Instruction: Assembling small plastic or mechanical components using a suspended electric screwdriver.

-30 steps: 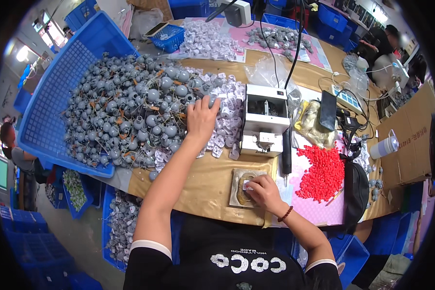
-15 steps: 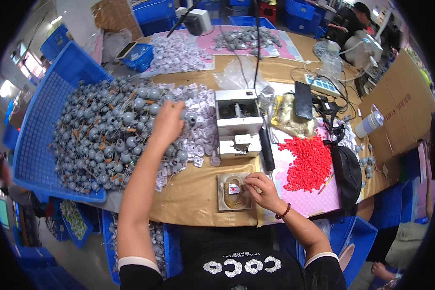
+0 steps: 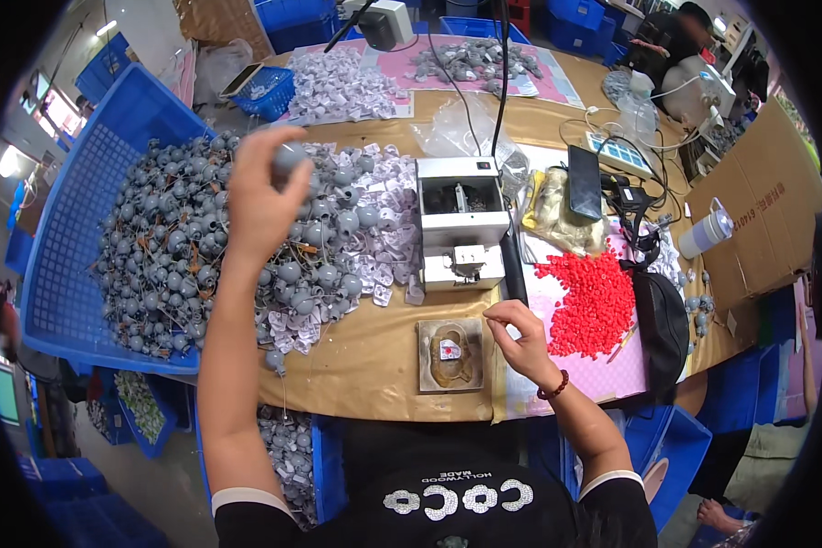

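Observation:
My left hand [image 3: 258, 196] is raised over the heap of grey balls [image 3: 178, 247], which have thin wires among them. Between its thumb and fingers sits one grey ball [image 3: 289, 157]. My right hand [image 3: 521, 342] hovers just right of a square metal block [image 3: 473, 376], thumb and fingertips pinched together; whatever they hold, if anything, is too small to make out. In the block's rounded recess lies a small white piece [image 3: 449, 350] with a red spot. Another grey ball [image 3: 275, 360] rests near the table's front edge, its thin wire hanging down.
A large blue basket [image 3: 64, 274] flanks the heap, and white pieces [image 3: 388, 210] lie right of it. A small white-and-grey machine [image 3: 463, 224] stands behind the block. Red parts [image 3: 589, 306], a phone [image 3: 584, 183], a black pouch [image 3: 659, 324] and a bottle [image 3: 705, 230] are at right.
My left hand has moved left and up with a grey ball in it. A grey ball on a wire now lies near the front edge. My right hand has drawn away from the block.

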### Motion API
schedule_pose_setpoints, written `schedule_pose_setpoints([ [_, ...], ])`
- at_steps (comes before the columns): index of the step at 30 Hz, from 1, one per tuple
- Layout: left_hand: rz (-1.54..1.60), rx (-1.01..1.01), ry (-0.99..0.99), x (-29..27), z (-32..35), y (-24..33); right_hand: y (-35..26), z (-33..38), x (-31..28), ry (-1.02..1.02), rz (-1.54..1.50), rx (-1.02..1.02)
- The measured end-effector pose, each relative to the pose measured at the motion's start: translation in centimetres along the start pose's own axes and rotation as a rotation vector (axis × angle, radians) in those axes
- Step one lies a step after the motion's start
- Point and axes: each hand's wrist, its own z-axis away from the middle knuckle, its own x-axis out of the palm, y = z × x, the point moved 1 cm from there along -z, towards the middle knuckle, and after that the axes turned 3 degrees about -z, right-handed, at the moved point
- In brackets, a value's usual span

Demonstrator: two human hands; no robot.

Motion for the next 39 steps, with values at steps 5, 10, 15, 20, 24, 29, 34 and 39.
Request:
schedule_pose_setpoints([
  [5, -0.245, -0.078, -0.437, -0.6, 1.7, -4.3, -0.1, -0.1, 0.1, -0.017, 0.011, 0.005],
  [10, 0.317, 0.042, 0.045, -2.6, -2.3, 5.4, -0.3, -0.2, -0.3, -0.005, 0.018, 0.007],
  [15, 0.474, 0.13, -0.084, -4.3, -2.7, 11.6, -3.9, -2.3, -1.5, 0.078, 0.07, -0.179],
  [20, 0.698, 0.017, -0.462, -2.7, 2.0, 15.1, -10.3, -7.1, -4.0, 0.134, -0.099, -0.488],
  [24, 0.779, 0.102, -0.654, 1.1, 6.5, 15.0, -11.0, -7.7, -1.2, -0.308, -0.282, -0.228],
  [29, 0.998, -0.384, -0.546, 3.9, 15.4, 10.6, -6.2, -3.6, 0.1, -0.452, -0.635, 0.491],
  [34, 0.993, -0.718, -0.573, 8.2, 25.3, 7.8, -2.8, -0.4, 0.2, -0.487, -0.574, 0.72],
  [39, 0.524, -0.539, -0.598, 10.2, 29.3, 8.5, -0.1, 1.8, 1.9, -0.423, 0.161, 0.055],
])
